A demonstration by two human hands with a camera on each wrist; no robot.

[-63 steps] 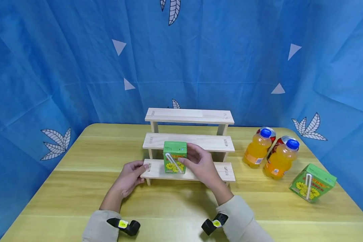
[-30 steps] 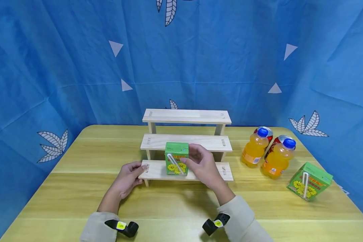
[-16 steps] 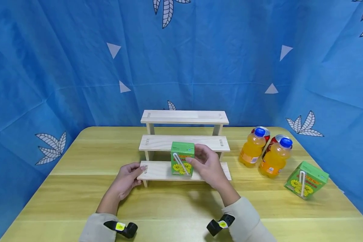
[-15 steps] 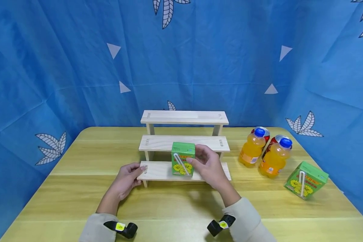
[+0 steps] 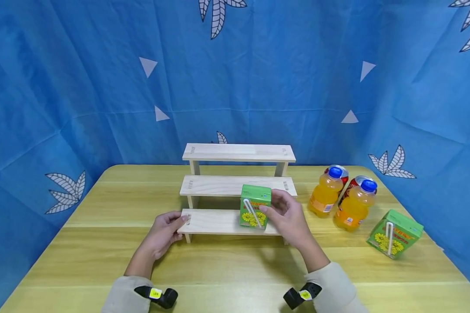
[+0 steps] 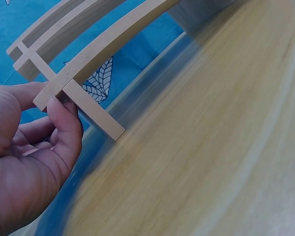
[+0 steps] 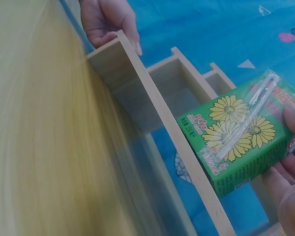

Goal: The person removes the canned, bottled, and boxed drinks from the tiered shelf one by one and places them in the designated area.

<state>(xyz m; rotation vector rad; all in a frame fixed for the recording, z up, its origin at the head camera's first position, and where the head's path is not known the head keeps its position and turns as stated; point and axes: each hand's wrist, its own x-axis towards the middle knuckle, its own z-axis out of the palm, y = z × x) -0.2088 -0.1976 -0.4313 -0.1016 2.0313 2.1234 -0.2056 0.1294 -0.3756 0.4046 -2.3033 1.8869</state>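
Note:
A three-tier wooden display shelf (image 5: 215, 221) stands mid-table. My left hand (image 5: 165, 234) pinches the left end of its lowest board, thumb on top; the left wrist view shows the fingers curled under the board's end (image 6: 49, 94). In my right hand (image 5: 291, 219) is a green drink carton (image 5: 255, 208) with yellow flowers and a white straw on its front, gripped by its right side. The carton is upright on the lowest board, right of the middle. In the right wrist view the carton (image 7: 236, 132) has its base right at the board's surface.
To the right, two orange drink bottles (image 5: 325, 195) with blue caps stand in front of two red cans (image 5: 338, 170). A second green carton (image 5: 394, 234) sits nearer the table's right edge. A blue curtain (image 5: 235, 78) hangs behind the table (image 5: 121, 204).
My right hand has moved the green carton rightward along the lowest board, from near its middle to right of it. The left hand keeps its hold on the shelf's left end.

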